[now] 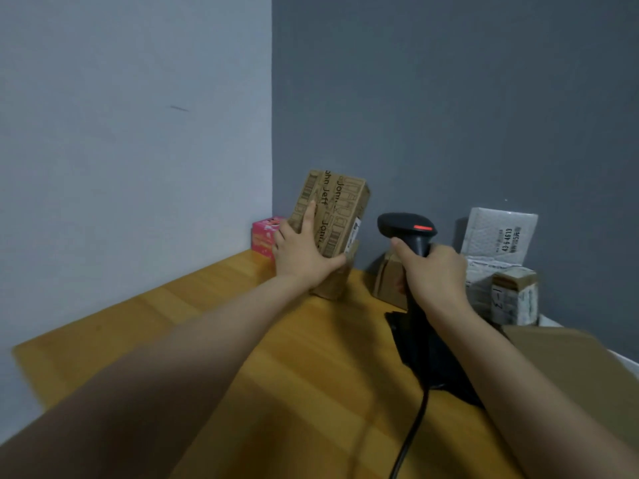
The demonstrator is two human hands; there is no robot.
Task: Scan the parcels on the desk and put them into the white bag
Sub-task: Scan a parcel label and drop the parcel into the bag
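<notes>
A pink box (264, 236) sat in the desk (173, 340) corner. The left hand (304, 257) clasped the carton (340, 209), raised over the desk, fingers on its face, thumb under its lower edge. It looked light and stiff, best gripped by its edges. The right hand (435, 274) was clenched round the scanner (409, 233). Farther right leaned mailers (498, 233). No bag showed.

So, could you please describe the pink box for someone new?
Look where the pale wall meets the dark grey wall at the far end of the wooden desk. The small pink cardboard box sits there, left of the left hand holding a printed brown carton. Other parcels are brown or white.
</notes>
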